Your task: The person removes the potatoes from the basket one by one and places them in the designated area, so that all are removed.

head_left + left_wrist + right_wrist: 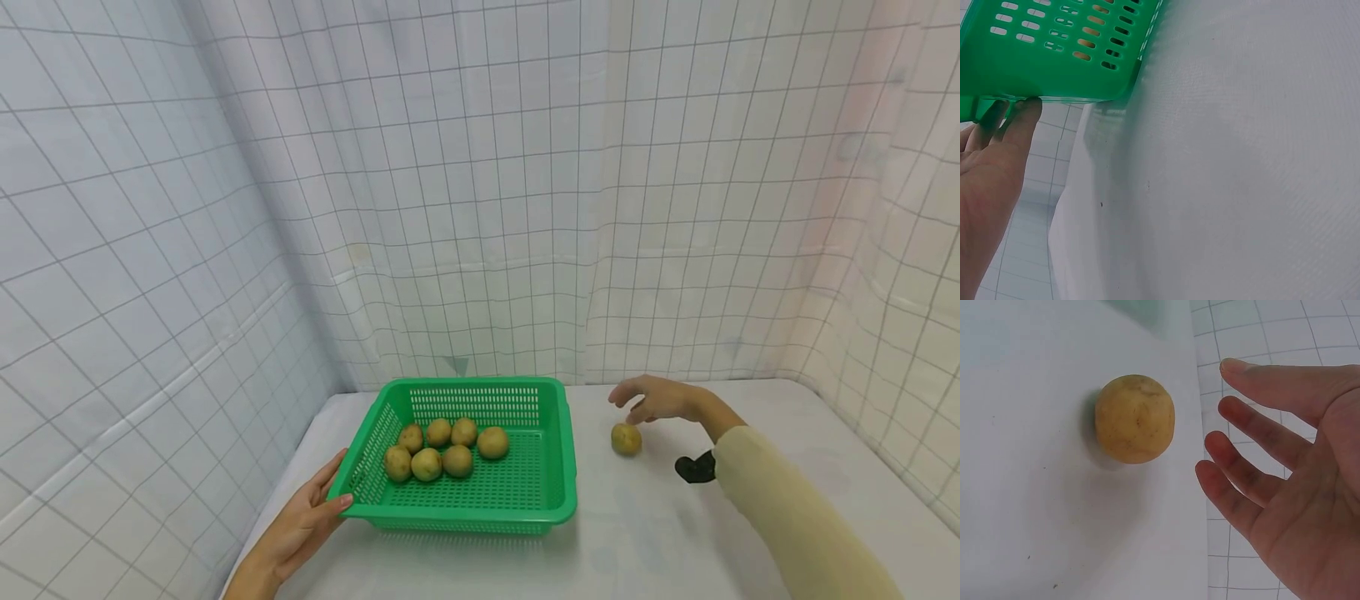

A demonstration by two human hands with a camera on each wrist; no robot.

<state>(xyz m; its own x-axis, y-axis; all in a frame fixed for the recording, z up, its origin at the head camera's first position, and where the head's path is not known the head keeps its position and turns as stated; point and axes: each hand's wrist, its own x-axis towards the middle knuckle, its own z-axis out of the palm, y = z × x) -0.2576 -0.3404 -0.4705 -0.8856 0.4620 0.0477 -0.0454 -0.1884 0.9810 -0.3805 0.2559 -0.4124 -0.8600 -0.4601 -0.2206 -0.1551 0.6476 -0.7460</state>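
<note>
Head | left hand (302, 522), apparently part-hidden, pinches basket (465, 514) | right hand (662, 399) spread near potato (626, 440)

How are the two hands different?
The left hand grips the green basket by its edge, while the right hand holds nothing. The left hand touches the basket; the right hand hovers near the lone potato, not touching it. A pale sleeve shows behind the right hand, but none shows behind the left hand. Both hands are bare.
</note>
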